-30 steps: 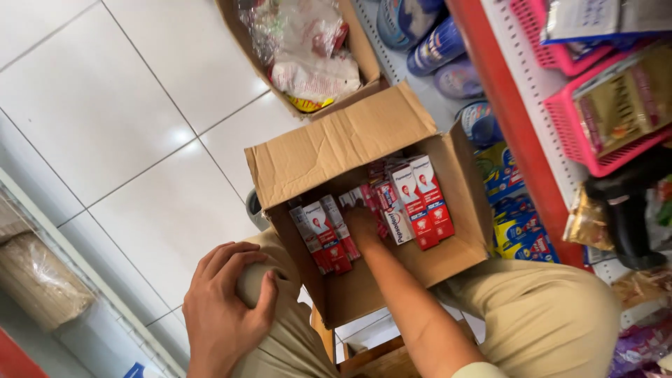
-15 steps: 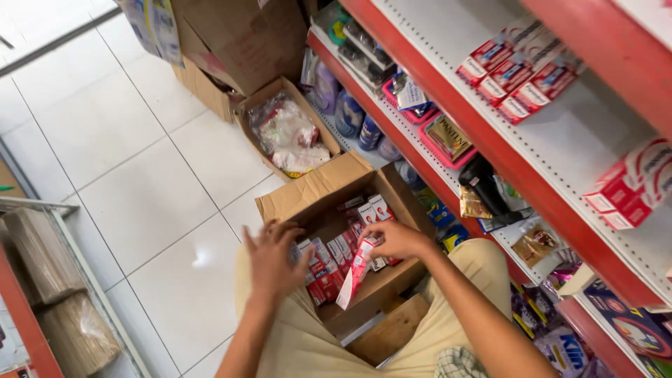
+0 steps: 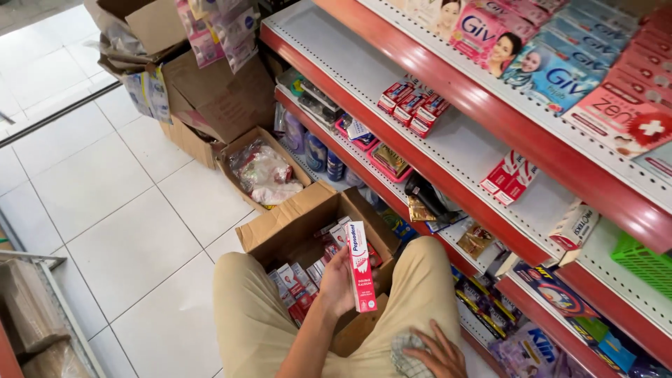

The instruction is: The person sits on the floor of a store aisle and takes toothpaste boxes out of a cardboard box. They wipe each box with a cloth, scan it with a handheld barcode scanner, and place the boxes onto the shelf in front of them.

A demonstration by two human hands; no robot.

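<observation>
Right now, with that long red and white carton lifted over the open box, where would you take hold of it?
Grip the red and white carton at its lower half, across the narrow sides, coming from the left. It stands nearly upright and the left hand already wraps it there, leaving the top free. The right hand rests on the knee, clear of it. The cardboard box sits below.

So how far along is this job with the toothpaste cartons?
Done: a few red-and-white cartons sit on the shelf. In hand: the left hand holds one toothpaste carton upright above the cardboard box; the right hand rests on the knee. Left: many packed cartons fill the box.
</observation>
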